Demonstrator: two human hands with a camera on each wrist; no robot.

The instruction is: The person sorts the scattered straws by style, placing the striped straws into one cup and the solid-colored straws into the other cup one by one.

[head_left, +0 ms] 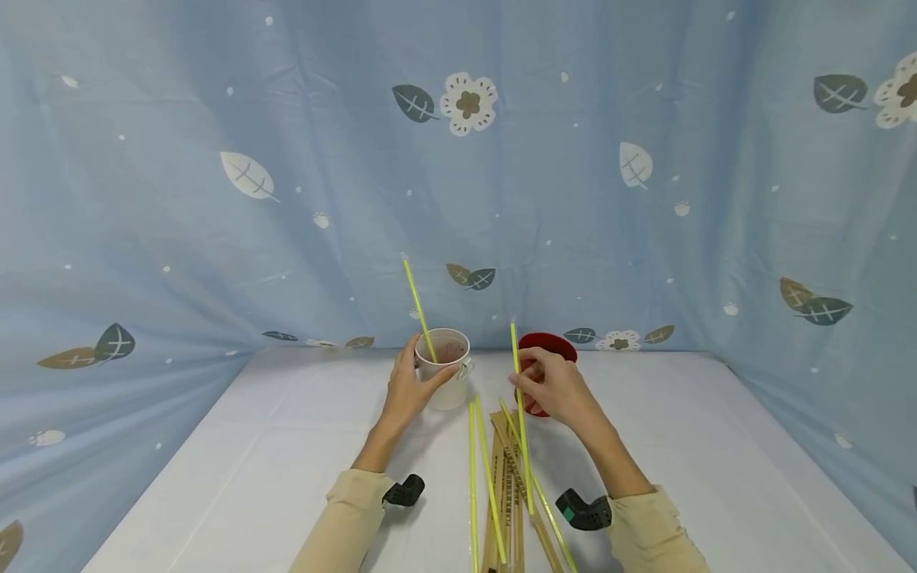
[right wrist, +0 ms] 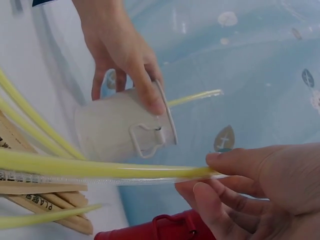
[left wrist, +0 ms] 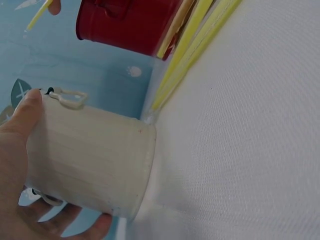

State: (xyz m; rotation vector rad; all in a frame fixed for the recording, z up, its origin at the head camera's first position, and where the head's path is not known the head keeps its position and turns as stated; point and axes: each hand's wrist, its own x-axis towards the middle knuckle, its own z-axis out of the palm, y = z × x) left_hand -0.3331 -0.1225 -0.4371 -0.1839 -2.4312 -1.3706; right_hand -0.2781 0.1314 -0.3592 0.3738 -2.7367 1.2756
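My left hand [head_left: 405, 388] grips the small white metal bucket [head_left: 450, 391], thumb on the near side and fingers around the far side. Leaning out of that bucket is a yellow straw [head_left: 415, 296] in a clear wrapper. A second wrapped yellow straw [right wrist: 120, 170] is pinched near its upper part between the thumb and fingers of my right hand [head_left: 559, 387]. Just behind this hand stands a red bucket [head_left: 548, 342], partly hidden by it in the head view. The left wrist view shows the white bucket's wire handle [left wrist: 70, 99] and its base at the table.
Several yellow straws [head_left: 473, 485] and brown paper-wrapped sticks [head_left: 496, 509] with printed lettering lie in the middle of the white table [head_left: 251, 477], in front of the buckets. A blue patterned curtain [head_left: 344, 199] hangs behind the table.
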